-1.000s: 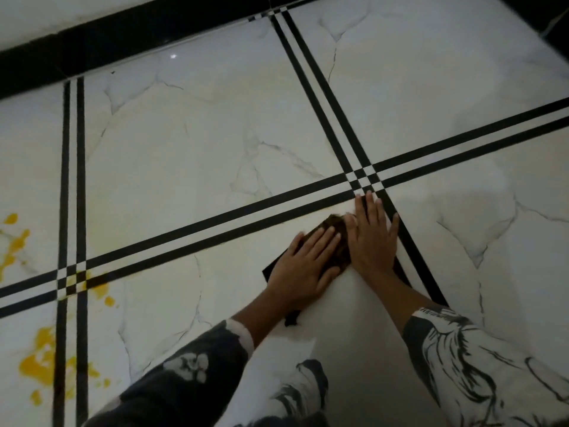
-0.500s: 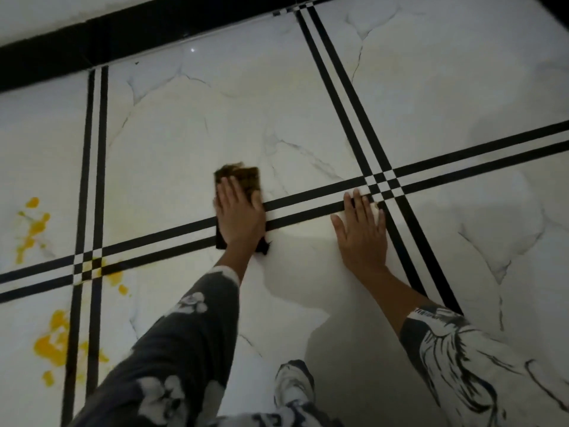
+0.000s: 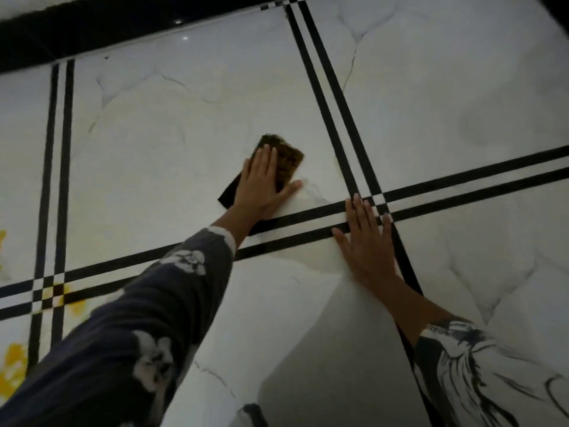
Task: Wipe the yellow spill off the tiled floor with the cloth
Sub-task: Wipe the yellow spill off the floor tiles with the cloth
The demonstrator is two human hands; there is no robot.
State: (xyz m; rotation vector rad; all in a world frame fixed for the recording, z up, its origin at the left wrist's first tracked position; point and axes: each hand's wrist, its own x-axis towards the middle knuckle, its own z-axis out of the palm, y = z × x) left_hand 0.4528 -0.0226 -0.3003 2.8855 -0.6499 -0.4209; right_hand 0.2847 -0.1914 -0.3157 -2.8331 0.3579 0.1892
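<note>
Where black stripes cross, marbled floor (image 3: 446, 97) glossy.

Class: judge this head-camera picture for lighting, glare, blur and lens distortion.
Head view: dim overall; small glare spots on the glossy floor near the black border; left hand and cloth slightly motion-blurred; a shadow falls below the right hand; the wide lens bends the stripes.

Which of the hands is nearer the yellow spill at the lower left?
Left. The left hand presses flat on the cloth, mid-tile, right of the yellow spill. The right hand rests flat farther right, by the stripe crossing.
</note>
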